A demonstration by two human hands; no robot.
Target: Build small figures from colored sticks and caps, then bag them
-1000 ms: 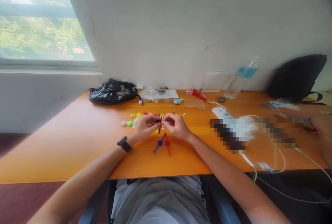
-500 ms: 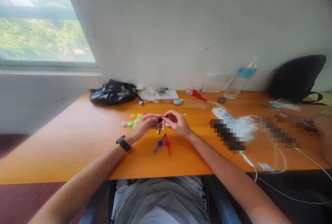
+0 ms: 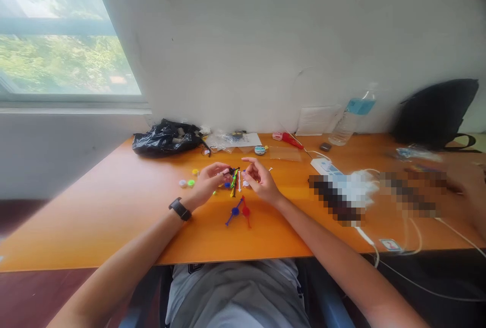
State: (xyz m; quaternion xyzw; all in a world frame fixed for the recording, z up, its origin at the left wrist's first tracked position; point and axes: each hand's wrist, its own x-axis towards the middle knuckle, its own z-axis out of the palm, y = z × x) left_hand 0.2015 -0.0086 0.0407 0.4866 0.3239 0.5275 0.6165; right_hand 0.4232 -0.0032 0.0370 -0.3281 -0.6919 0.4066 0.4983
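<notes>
My left hand, a black watch on its wrist, pinches a small black toy piece just above the orange table. My right hand hovers close on the other side of it, fingers parted and curled, nothing clearly in them. Between and under the hands lie several small coloured sticks. A blue pin and a red pin lie nearer to me. Small round caps sit to the left of my left hand.
At the back stand a black plastic bag, clear packets, a red tool and a water bottle. A power strip with white cables and a black backpack lie right. Another person's hand is at the right edge.
My hands have drawn slightly apart and lifted a little. The right hand's fingers have opened off the black piece, which stays in my left fingers.
</notes>
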